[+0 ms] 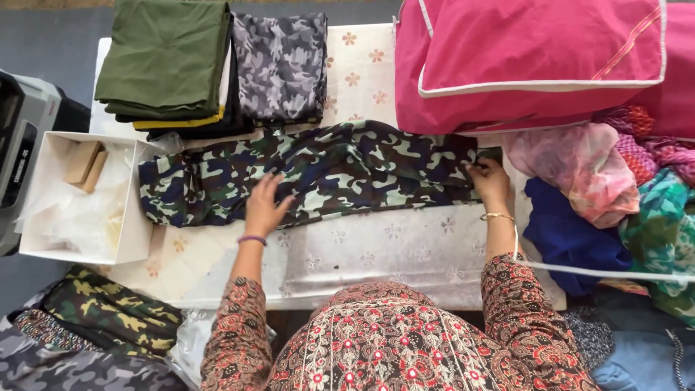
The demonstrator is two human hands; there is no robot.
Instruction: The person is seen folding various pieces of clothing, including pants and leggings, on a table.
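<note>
Camouflage cloth (326,174) is lying stretched between my hands: my left hand (264,206) is pressing flat and open to smooth it, while my right hand (490,183) is pinching its end, keeping it taut beneath the pink bag (528,61).

The pink bag (536,65) hides the camouflage garment's (326,174) upper right corner and runs past the top edge.

The 1 head-worn camera looks steeply down from close above onto the table (405,250) before the person.
</note>
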